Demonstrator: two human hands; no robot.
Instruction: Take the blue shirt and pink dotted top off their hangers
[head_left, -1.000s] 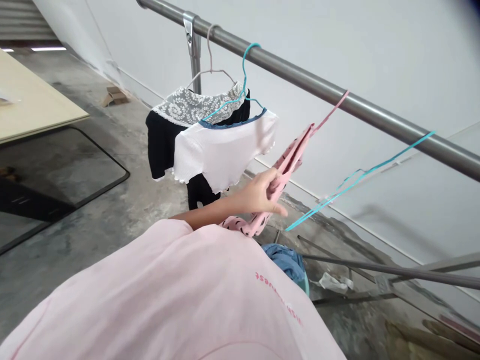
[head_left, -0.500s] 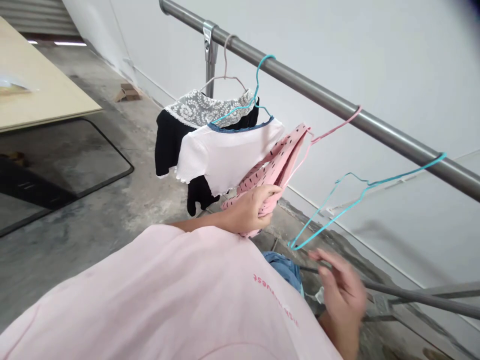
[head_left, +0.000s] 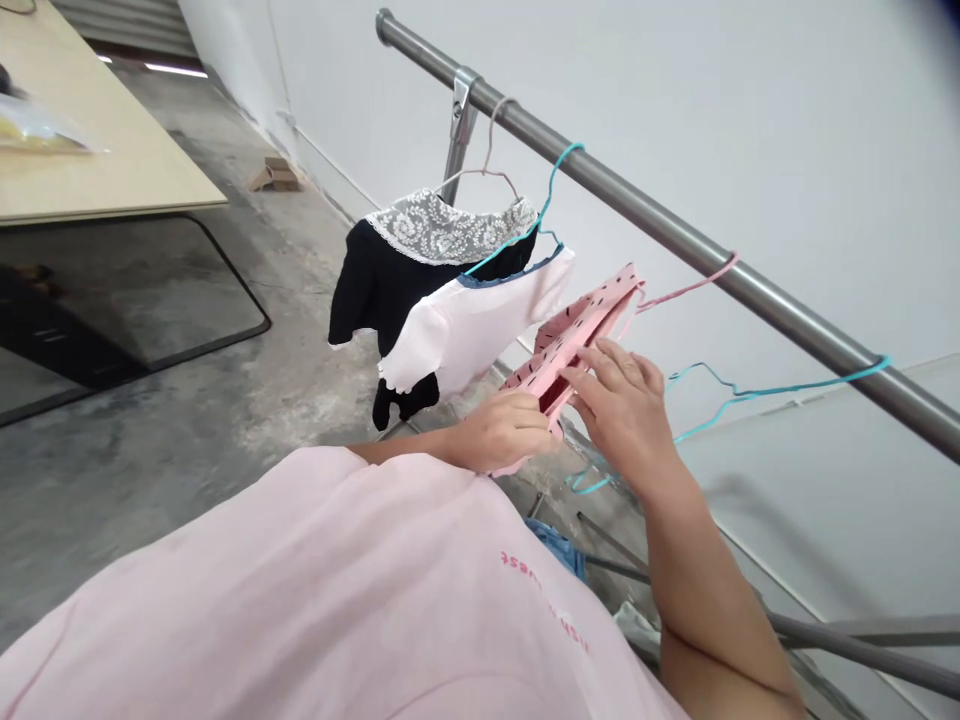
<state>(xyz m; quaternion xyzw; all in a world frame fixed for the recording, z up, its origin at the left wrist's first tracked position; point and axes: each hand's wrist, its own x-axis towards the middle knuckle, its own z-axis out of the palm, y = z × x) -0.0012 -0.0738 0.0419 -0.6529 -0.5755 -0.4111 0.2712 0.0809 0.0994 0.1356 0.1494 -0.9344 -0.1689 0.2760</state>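
Observation:
A pink garment with black flecks (head_left: pixel 559 362) hangs from a pink hanger (head_left: pixel 686 292) on the metal rail. My left hand (head_left: pixel 504 430) is closed on its lower edge, gathering the cloth. From the other side, my right hand (head_left: pixel 622 405) reaches to the garment's open edge, with thumb and fingers at the fabric; whether it grips the cloth or the hanger is hard to make out. Left of it hang a white top with a blue neckline (head_left: pixel 491 325) on a turquoise hanger (head_left: pixel 551 195) and a black top with a lace collar (head_left: pixel 375 275).
The metal rail (head_left: pixel 645 210) runs diagonally along a white wall. A bare turquoise hanger (head_left: pixel 810 385) hangs at the right, partly behind my right arm. Below lie blue denim cloth (head_left: pixel 556 548) and lower rack bars (head_left: pixel 862 645). A wooden-topped table (head_left: pixel 150 185) stands at the left.
My right hand has risen from beside the bare turquoise hanger to the pink garment's edge. My left hand keeps its hold. The view has shifted slightly, moving the rack right and down.

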